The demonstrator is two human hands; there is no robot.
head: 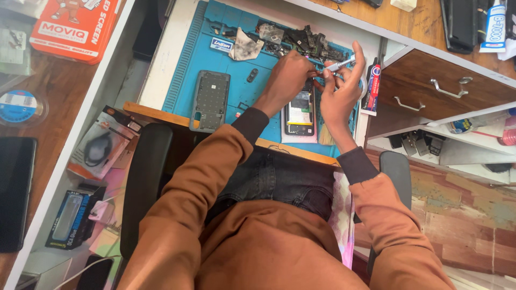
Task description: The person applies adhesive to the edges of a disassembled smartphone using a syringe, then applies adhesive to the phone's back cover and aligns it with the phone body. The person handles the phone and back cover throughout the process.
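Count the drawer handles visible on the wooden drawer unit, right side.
2. Both on the brown drawer front: the upper handle near its top edge, the lower handle further left and below. More may sit out of frame.

The work mat is bright blue with a ridged edge. The phone cover on it is grey, dotted with small holes. The opened phone shows yellow and green inside a black frame. The sleeves are rust brown with dark cuffs. The drawer is dark brown wood with silver handles.
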